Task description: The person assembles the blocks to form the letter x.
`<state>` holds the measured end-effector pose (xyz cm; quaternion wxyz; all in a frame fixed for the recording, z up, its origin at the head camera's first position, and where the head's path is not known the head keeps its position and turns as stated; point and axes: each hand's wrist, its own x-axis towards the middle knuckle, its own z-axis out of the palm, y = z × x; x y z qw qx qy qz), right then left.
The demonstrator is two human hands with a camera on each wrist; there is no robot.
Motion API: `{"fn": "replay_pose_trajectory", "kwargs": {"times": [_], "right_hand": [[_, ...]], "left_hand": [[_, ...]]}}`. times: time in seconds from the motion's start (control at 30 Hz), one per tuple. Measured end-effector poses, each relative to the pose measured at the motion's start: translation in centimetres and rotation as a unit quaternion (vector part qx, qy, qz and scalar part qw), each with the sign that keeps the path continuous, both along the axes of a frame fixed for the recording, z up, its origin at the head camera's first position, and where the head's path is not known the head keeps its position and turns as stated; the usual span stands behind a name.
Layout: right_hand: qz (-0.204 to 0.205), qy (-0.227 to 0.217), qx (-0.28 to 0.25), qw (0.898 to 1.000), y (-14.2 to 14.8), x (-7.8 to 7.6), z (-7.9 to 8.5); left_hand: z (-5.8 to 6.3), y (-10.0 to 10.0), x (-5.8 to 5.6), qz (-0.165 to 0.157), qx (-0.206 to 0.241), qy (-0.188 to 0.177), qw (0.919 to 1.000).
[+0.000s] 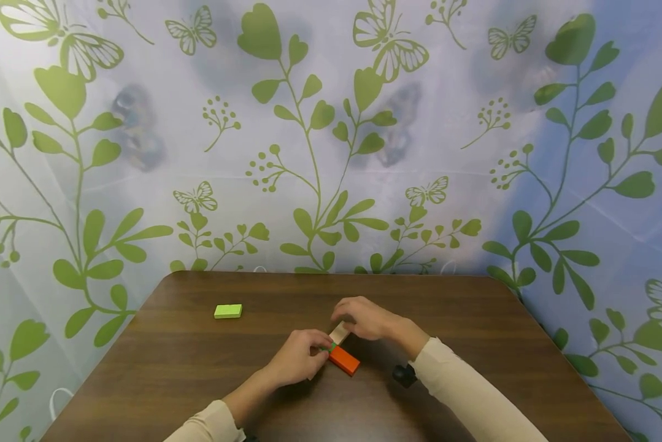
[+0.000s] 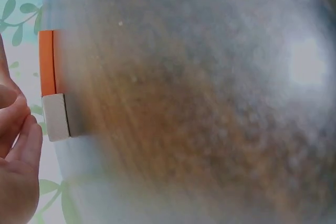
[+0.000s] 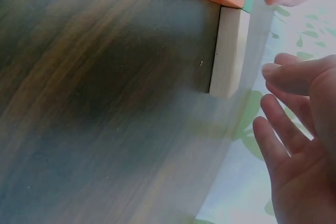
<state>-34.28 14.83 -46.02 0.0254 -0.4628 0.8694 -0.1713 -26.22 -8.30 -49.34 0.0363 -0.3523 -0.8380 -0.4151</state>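
On the brown table, an orange block (image 1: 344, 361) touches a pale wooden block (image 1: 338, 333) at an angle. A bit of green (image 1: 332, 347) shows at their meeting point, mostly hidden by my left hand (image 1: 299, 357). A pale block end (image 2: 55, 117) adjoins the orange block in the left wrist view. My left fingertips hover close around the green piece, with a small gap in the right wrist view. Over the wooden block's far end is my right hand (image 1: 366, 317). Its fingers are loosely spread, apart from the wood in the right wrist view.
A lime green block (image 1: 228, 311) lies at the back left of the table (image 1: 170, 368). Behind the table's far edge hangs a curtain (image 1: 331, 153) printed with leaves and butterflies.
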Motion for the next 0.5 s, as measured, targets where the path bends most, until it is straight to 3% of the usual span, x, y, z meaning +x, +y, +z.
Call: {"fn": "replay_pose_trajectory", "kwargs": {"times": [0.17, 0.33, 0.5], "right_hand": [[0.002, 0.021, -0.032, 0.999, 0.5, 0.2, 0.0], [0.012, 0.024, -0.044, 0.999, 0.6, 1.0, 0.1], [0.042, 0.017, -0.054, 0.998, 0.3, 2.0, 0.0]], "left_hand": [[0.2, -0.6, -0.1, 0.032, 0.027, -0.021, 0.9989], [0.7, -1.9, -0.4, 0.083, 0.030, -0.014, 0.9960], [1.1, -3.3, -0.4, 0.114, 0.030, -0.005, 0.9930]]}}
